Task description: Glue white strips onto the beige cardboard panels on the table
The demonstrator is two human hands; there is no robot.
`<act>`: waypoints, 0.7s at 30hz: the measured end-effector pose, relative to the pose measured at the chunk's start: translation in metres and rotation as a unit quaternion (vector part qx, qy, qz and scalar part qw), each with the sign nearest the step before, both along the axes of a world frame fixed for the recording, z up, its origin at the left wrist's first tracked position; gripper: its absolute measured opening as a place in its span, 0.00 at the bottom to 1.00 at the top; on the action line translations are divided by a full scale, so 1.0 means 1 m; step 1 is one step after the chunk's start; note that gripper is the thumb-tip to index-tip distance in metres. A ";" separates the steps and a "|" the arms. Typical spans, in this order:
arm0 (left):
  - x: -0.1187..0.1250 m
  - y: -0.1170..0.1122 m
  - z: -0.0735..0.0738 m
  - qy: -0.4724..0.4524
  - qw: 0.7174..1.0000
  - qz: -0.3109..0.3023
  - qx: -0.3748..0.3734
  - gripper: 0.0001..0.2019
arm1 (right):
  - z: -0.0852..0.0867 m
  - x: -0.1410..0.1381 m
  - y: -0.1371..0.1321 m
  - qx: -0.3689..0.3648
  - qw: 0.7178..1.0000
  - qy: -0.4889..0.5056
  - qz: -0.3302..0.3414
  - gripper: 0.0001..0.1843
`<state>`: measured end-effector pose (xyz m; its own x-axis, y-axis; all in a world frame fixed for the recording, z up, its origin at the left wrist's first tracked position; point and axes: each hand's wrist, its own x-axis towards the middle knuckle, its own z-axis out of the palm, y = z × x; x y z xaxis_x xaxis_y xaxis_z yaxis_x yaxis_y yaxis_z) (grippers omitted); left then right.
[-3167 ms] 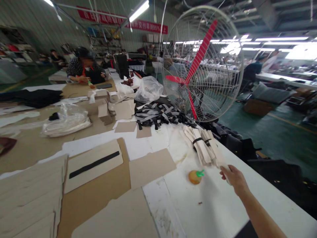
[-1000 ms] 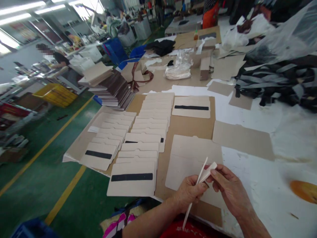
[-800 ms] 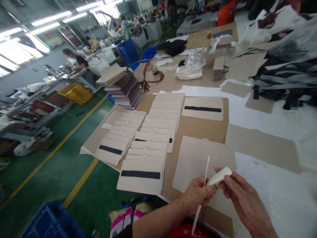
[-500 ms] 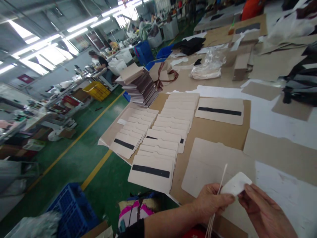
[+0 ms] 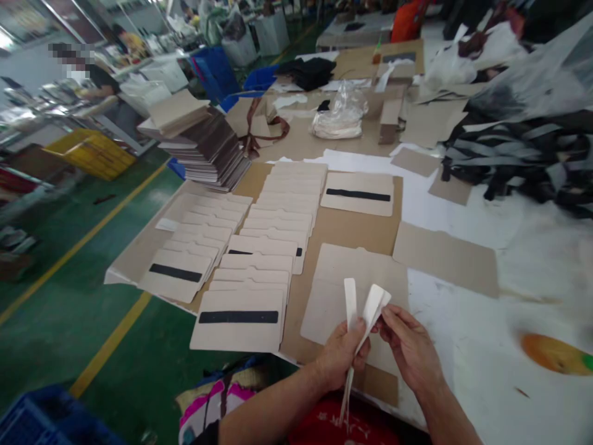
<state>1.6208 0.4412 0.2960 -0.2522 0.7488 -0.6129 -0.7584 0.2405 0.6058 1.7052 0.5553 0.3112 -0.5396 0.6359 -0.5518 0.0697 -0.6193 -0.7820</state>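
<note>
My left hand [image 5: 341, 353] is closed around a long white strip [image 5: 350, 304] that stands upright and hangs below the fist. Beside it my right hand [image 5: 407, 346] pinches the curled white backing [image 5: 375, 306], which is split off from the strip at the top. Both hands are held over a blank beige card [image 5: 343, 284] near the table's front edge. Rows of overlapping beige cards [image 5: 259, 247], some with a black stripe, lie to the left on brown board.
A tall stack of dark boards [image 5: 208, 148] stands at the far left corner. Black and grey straps [image 5: 523, 154] pile up at the right. An orange bottle [image 5: 558, 355] lies on the white table [image 5: 486, 346]. Another person [image 5: 88, 74] sits far left.
My right hand took a strip from the bundle by the fan, then both hands met over the cards. The white backing has peeled off the strip's top.
</note>
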 end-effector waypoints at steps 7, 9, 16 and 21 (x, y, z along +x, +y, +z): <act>0.000 -0.001 0.001 -0.087 0.996 0.024 0.021 0.36 | -0.003 -0.001 -0.007 -0.018 0.995 0.024 -0.097 0.13; -0.003 0.000 0.000 -0.086 0.996 0.028 0.013 0.32 | -0.002 -0.003 -0.006 -0.027 0.989 0.046 -0.137 0.14; -0.025 -0.005 0.011 0.087 0.983 0.125 -0.101 0.27 | 0.009 0.006 0.011 -0.006 0.989 0.047 -0.140 0.16; -0.046 -0.026 0.035 0.143 0.988 0.006 -0.052 0.30 | 0.011 0.007 -0.013 0.077 0.971 -0.033 0.226 0.17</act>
<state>1.5752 0.4153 0.3312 -0.4347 0.6817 -0.5885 -0.5632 0.3042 0.7683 1.7123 0.5419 0.3221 -0.7489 0.4210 -0.5117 0.3604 -0.3892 -0.8477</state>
